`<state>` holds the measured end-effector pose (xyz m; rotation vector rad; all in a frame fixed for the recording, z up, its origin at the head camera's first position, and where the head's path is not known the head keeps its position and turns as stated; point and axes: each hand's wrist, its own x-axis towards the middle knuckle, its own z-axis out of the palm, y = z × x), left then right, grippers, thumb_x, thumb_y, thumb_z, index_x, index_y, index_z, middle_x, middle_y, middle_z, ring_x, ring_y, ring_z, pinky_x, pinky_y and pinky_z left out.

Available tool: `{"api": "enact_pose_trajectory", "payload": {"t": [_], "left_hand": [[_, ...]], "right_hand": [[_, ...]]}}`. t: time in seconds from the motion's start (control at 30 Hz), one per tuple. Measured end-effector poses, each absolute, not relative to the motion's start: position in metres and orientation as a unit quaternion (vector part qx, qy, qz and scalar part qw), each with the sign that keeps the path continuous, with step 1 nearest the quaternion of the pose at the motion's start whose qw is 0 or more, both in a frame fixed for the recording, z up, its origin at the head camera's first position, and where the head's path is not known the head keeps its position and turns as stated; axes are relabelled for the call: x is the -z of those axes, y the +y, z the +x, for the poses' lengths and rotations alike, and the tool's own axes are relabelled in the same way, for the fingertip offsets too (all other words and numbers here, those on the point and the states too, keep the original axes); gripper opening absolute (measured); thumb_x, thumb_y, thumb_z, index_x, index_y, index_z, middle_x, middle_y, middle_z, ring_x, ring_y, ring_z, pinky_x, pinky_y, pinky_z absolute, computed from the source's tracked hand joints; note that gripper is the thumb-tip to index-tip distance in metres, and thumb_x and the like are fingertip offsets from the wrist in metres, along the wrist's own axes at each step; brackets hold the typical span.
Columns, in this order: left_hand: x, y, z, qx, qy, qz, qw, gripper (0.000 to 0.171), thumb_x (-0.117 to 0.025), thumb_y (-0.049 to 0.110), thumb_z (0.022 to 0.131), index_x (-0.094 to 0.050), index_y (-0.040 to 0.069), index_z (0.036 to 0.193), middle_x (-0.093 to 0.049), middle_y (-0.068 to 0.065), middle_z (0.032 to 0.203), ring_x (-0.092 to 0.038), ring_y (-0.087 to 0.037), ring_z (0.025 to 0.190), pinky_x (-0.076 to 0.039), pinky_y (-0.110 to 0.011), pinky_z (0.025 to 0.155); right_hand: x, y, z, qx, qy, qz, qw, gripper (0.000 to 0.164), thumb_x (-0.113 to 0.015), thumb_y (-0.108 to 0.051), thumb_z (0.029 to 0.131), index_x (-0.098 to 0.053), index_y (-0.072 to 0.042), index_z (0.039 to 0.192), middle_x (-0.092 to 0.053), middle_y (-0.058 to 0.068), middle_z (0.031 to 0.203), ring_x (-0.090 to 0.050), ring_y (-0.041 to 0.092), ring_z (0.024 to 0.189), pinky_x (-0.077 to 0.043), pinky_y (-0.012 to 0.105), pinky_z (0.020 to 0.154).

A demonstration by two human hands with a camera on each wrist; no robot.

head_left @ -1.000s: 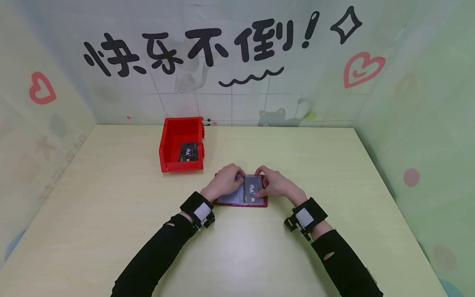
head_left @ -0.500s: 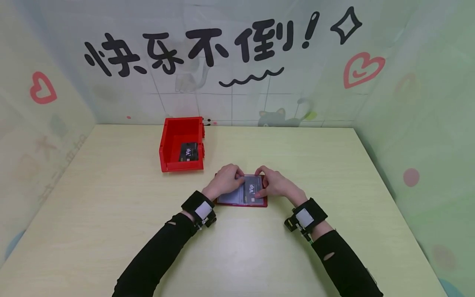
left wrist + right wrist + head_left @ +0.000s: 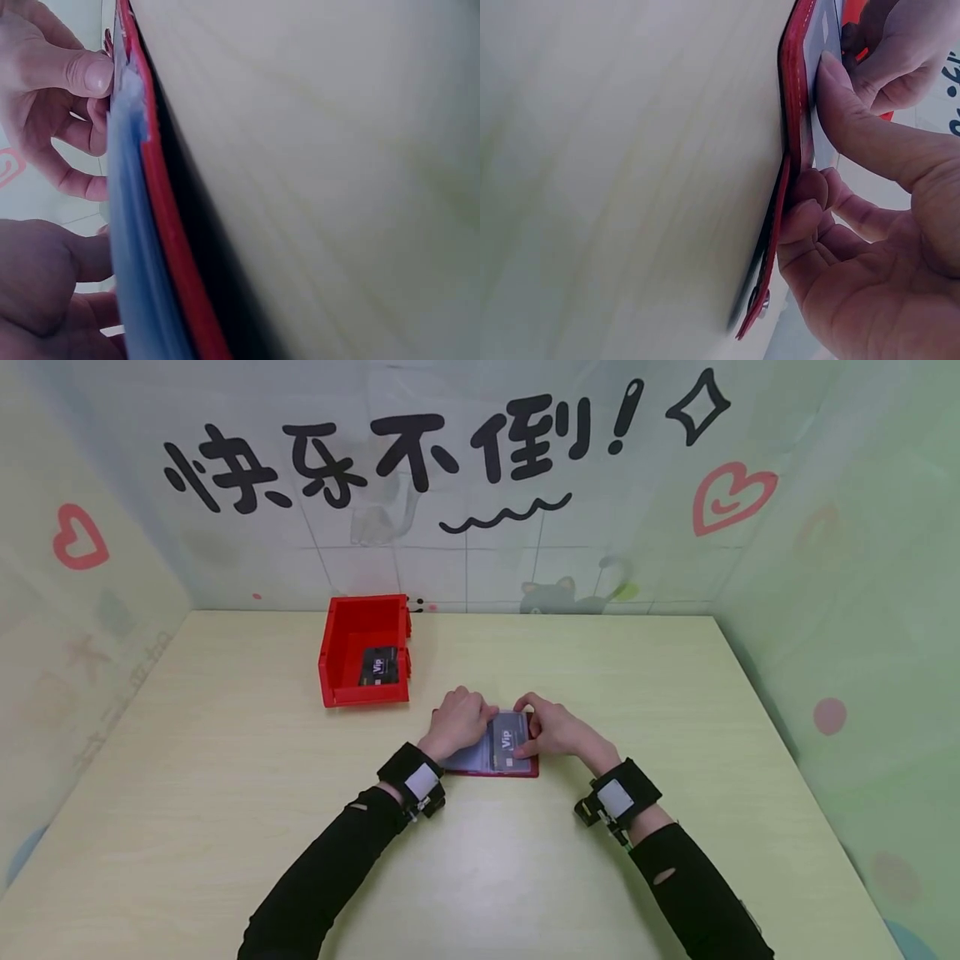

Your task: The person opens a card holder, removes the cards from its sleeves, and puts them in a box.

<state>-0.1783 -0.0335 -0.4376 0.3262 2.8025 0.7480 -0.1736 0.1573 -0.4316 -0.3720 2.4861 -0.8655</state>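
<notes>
A red card holder (image 3: 487,774) lies spread on the table with clear plastic sleeves (image 3: 142,247) inside. A grey card marked "Vip" (image 3: 506,747) sits flat on its right half. My right hand (image 3: 557,729) grips the holder's right side, thumb on the card's face and fingers curled at the red edge; a snap flap (image 3: 769,262) hangs out beside them in the right wrist view. My left hand (image 3: 456,725) bends over the upper middle of the holder, its thumb at the card's upper left corner. I cannot tell whether its fingers pinch the card or only press there.
Behind and to the left stands a red open bin (image 3: 365,696) with a dark "Vip" card (image 3: 378,666) in it. Printed cloth walls (image 3: 465,560) enclose the table (image 3: 225,760) at the back and both sides.
My left hand has shifted slightly right and turned over the card's upper edge, its thumb now pointing to the right. My right hand and the holder stay nearly where they were.
</notes>
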Motion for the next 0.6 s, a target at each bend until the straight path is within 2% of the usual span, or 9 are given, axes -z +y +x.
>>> {"api": "enact_pose_trajectory", "payload": {"t": [0.37, 0.43, 0.6], "left_hand": [[0.436, -0.037, -0.183, -0.272, 0.949, 0.098, 0.124, 0.034, -0.057, 0.025, 0.103, -0.077, -0.003, 0.100, -0.055, -0.014, 0.090, -0.050, -0.026, 0.087, -0.036, -0.031, 0.071], [0.436, -0.039, -0.184, -0.276, 0.948, 0.103, 0.118, 0.034, -0.057, 0.022, 0.103, -0.077, -0.004, 0.096, -0.056, -0.014, 0.088, -0.051, -0.026, 0.087, -0.036, -0.031, 0.072], [0.432, -0.045, -0.187, -0.281, 0.946, 0.109, 0.116, 0.046, -0.053, 0.020, 0.104, -0.066, -0.003, 0.067, -0.050, -0.013, 0.074, -0.053, -0.027, 0.085, -0.035, -0.030, 0.071]], "right_hand": [[0.430, 0.158, -0.174, 0.314, 0.908, -0.140, 0.238, 0.061, -0.083, -0.015, 0.083, -0.047, -0.007, 0.132, -0.051, 0.007, 0.086, -0.051, 0.021, 0.081, -0.040, 0.028, 0.069], [0.430, 0.158, -0.174, 0.314, 0.908, -0.139, 0.239, 0.061, -0.083, -0.014, 0.083, -0.047, -0.007, 0.132, -0.050, 0.007, 0.085, -0.051, 0.021, 0.082, -0.040, 0.028, 0.069], [0.431, 0.158, -0.174, 0.310, 0.910, -0.140, 0.237, 0.061, -0.083, -0.013, 0.083, -0.047, -0.007, 0.133, -0.049, 0.007, 0.084, -0.050, 0.021, 0.081, -0.040, 0.028, 0.069]]}}
